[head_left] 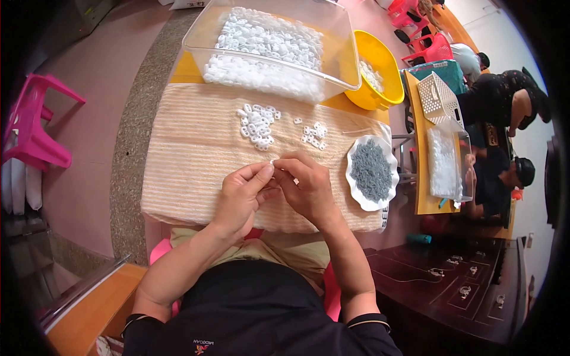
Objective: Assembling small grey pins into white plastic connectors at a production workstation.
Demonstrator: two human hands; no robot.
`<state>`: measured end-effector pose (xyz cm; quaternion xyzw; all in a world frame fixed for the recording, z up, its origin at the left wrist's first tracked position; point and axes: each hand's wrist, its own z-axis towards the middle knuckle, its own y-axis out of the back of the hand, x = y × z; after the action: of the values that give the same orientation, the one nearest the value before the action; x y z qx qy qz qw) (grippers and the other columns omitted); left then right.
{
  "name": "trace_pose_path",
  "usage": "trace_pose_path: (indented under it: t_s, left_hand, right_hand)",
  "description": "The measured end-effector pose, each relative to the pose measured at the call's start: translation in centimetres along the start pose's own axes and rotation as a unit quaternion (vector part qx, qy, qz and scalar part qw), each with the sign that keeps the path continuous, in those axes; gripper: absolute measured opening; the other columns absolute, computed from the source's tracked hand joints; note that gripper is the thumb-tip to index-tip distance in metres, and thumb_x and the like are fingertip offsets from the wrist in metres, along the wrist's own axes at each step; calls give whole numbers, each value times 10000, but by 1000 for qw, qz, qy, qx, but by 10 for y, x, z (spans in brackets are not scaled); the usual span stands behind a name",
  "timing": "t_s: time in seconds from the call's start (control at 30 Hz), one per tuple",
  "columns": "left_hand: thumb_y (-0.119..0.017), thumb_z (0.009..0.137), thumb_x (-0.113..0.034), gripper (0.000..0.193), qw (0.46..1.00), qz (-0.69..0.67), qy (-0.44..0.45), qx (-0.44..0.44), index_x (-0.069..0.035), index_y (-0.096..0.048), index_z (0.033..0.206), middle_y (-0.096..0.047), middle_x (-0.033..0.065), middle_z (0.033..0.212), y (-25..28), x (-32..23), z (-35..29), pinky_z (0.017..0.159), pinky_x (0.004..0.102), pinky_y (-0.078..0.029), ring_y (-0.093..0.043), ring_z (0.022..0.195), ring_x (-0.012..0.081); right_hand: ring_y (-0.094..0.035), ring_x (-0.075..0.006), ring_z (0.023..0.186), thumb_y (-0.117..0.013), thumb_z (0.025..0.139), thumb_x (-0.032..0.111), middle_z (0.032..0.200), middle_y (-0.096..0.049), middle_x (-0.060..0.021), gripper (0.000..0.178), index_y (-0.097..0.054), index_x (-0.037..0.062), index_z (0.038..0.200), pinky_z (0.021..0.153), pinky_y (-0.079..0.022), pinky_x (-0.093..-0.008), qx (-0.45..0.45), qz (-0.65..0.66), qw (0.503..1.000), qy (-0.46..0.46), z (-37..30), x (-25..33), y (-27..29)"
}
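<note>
My left hand (238, 196) and my right hand (307, 185) meet over the striped cloth (190, 154), fingertips pinched together. Between them shows a bit of a small white plastic piece (272, 161), mostly hidden by thumbs and fingers. Just beyond lies a heap of small oval white plastic pieces with holes (256, 126). To its right is a smaller, looser group of white pieces (313, 135), with a single one (297, 120) apart. Right of my right hand sits a white wavy-rimmed plate (355, 193) heaped with small grey pieces (371, 171), too fine to make out.
A large clear bin (193, 41) of white pieces stands at the far side, beside a yellow basin (392, 71). A thin pale stick (356, 130) lies by the plate. Pink stool (41, 118) at left; co-workers sit around another table (423, 178) at right.
</note>
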<state>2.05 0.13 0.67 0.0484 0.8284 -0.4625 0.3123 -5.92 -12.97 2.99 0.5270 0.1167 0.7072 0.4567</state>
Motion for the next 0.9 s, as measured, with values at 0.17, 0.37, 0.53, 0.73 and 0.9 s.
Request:
trace_pose_path:
  t_s: [0.17,0.37,0.53,0.73,0.9]
  left_hand:
    - [-605,939,-166,156,1000,3,20,11,-48,-647,1031,-665,28,922,0,1,-2,772,257,-515,-621,836,98]
    - [-630,916,-123,122,999,-12,47,13,-37,-634,1002,-663,45,888,1,3,-3,740,259,-544,-636,787,114]
    - [-632,910,-104,98,999,20,33,10,-36,-620,979,-662,59,869,-1,-1,0,712,252,-559,-642,766,117]
    - [-635,904,-89,86,999,36,16,-7,-39,-604,967,-658,58,859,1,1,0,704,245,-558,-642,762,115]
    - [-633,904,-88,97,999,45,8,-12,-43,-596,982,-658,59,856,-2,1,0,700,244,-559,-644,759,116]
  right_hand:
    - [-636,-177,712,-689,791,-31,885,-631,-101,201,-653,8,985,587,-498,-263,14,72,997,-25,-12,-1,6]
    - [-576,-87,705,-653,849,-34,892,-616,-49,220,-645,-15,1068,609,-463,-207,87,311,929,-181,-22,-3,32]
    - [-570,-76,710,-688,823,-11,875,-618,-39,234,-649,-13,1053,621,-462,-210,32,118,965,-231,-25,-22,54]
    - [-634,-219,708,-700,784,64,855,-630,-96,180,-684,18,957,642,-493,-306,79,-66,983,-153,-26,-27,44]
    - [-637,-286,733,-676,804,111,860,-627,-93,111,-690,46,893,658,-505,-359,104,-145,974,-141,-22,-18,35]
